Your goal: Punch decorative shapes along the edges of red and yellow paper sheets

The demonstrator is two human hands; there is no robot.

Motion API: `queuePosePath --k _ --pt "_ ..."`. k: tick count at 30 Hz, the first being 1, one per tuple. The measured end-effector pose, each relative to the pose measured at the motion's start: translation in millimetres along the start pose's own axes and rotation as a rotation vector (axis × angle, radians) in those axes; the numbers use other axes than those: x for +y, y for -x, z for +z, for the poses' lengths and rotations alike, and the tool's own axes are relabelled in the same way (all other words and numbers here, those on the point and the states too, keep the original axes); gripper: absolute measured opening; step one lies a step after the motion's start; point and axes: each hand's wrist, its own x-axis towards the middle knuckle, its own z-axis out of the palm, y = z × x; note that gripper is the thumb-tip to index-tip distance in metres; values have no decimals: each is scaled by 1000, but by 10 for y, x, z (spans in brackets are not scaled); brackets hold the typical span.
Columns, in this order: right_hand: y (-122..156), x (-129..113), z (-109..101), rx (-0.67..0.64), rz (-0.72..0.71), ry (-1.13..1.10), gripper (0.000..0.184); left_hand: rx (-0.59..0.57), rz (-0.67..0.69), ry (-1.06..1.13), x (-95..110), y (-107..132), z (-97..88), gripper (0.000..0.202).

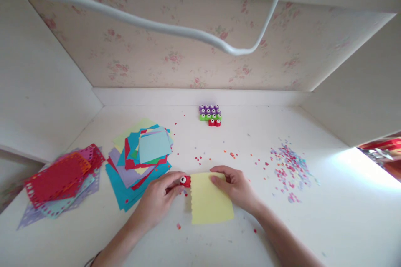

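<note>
Between the fingers of my left hand (159,194) is a small red craft punch (185,181) with a white and black top. It sits at the upper left corner of a yellow sheet of paper (211,202). Small notches run down that sheet's left edge. My right hand (236,185) pinches the sheet near its top right, thumb on top and the other fingers partly hidden. To the left of my left hand lies a loose stack of colored paper (155,145) in blue, red, lilac and green.
Purple, green and red punches (210,112) stand in rows near the back wall. A heap of punched confetti (290,167) lies at the right, with stray bits around. Paper sheets with punched edges (59,179) are piled far left. A white cable (175,29) hangs across the top.
</note>
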Motion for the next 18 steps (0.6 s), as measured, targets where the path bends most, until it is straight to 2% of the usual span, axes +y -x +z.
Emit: queuePosePath --k 18 --pt "38 -16 -7 -27 -41 66 26 -6 -4 -13 14 -7 -22 27"
